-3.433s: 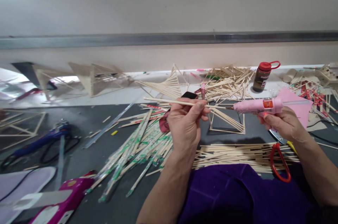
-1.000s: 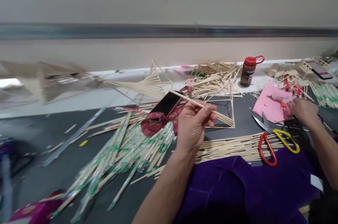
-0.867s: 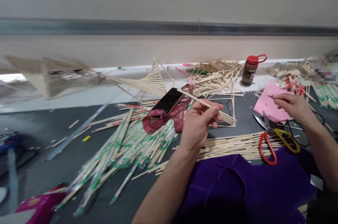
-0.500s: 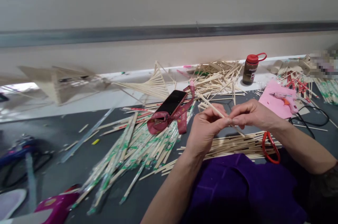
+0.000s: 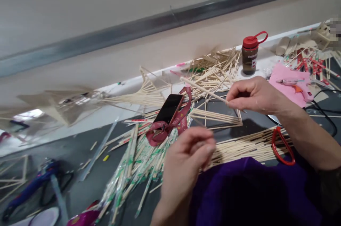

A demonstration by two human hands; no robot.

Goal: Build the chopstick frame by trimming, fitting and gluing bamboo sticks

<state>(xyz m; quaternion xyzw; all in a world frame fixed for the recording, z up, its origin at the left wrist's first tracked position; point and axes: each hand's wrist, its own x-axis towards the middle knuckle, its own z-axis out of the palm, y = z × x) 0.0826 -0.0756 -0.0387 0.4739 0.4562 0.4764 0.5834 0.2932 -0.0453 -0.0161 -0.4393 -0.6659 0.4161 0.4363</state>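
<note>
My right hand [image 5: 253, 95] is closed in a pinch on the near end of a thin wooden stick [image 5: 203, 90], which slants up and left over a flat frame of glued sticks [image 5: 220, 117]. My left hand [image 5: 186, 163] hangs lower and nearer to me, slightly blurred, its fingers curled together with nothing showing in them. It is above a heap of green-wrapped chopsticks [image 5: 130, 169]. A row of bare sticks [image 5: 245, 145] lies between the hands and the purple cloth [image 5: 253, 190] on my lap.
A black phone [image 5: 168, 108] rests on a dark red ribbon [image 5: 160, 134]. A brown bottle with a red cap [image 5: 249, 55] stands at the back. A pink glue gun [image 5: 295, 85] lies on pink paper [image 5: 283, 75]; red-handled scissors [image 5: 283, 146] lie right, a blue tool [image 5: 32, 183] left.
The right hand laid the pink glue gun on the pink paper, came across and took the stick. The left hand has let go of it and dropped towards me. The view tilted.
</note>
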